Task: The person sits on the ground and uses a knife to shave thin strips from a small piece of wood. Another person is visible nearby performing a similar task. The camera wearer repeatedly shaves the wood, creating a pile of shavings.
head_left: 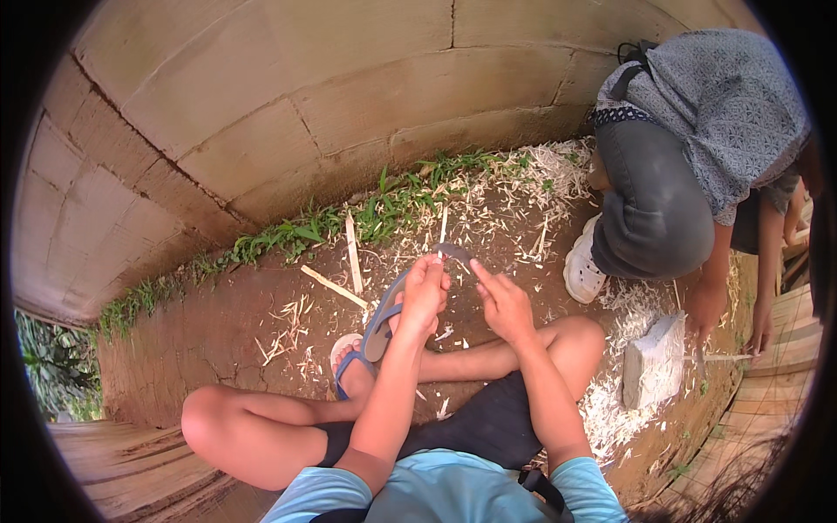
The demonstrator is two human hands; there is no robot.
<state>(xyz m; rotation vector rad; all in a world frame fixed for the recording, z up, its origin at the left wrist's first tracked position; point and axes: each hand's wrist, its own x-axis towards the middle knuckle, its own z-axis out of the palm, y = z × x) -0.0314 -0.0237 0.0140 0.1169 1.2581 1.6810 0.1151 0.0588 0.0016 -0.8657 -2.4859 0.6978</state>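
One stick point(443, 225), probably light, is pinched at six o'clock by the left hand point(425, 292), a knife point(455, 252) by the right hand point(506, 305).

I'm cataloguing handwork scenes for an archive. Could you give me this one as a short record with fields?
Left hand: closed around a slim pale piece, mostly hidden by the fingers
Right hand: holds a curved dark blade that reaches to the left hand's fingertips
Posture: seated, legs folded, blue-strapped sandals
Ground: brown earth, pale shavings, longer pale strips
Co-worker: bent low at the right, hands near a whitish block
Backdrop: block wall, green grass along its foot
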